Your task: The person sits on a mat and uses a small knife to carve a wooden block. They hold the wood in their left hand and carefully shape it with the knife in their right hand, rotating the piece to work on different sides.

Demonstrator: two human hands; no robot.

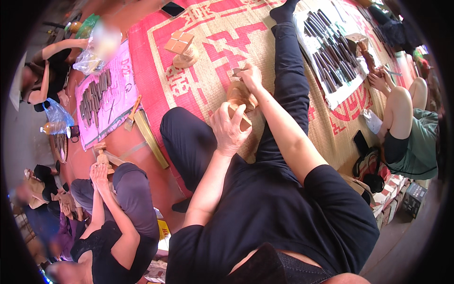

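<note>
Carving (239, 92) between the legs (290, 66)

Wood-carving workshop, floor level. I'm sat on a woven mat (151, 94), carved wood piece (240, 96) between my legs. Chisels (331, 54) lined up on a white sheet (336, 98) toward the mat's right edge; more tools (96, 94) on a pink sheet (126, 78) beside its left edge. Neighbours hold wooden figures (101, 155).

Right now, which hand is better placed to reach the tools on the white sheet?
Probably the right hand, though seemingly occupied: it's nearer the dark tools on the white sheet, while the left hand is farther off, gripping the wooden carving.
</note>
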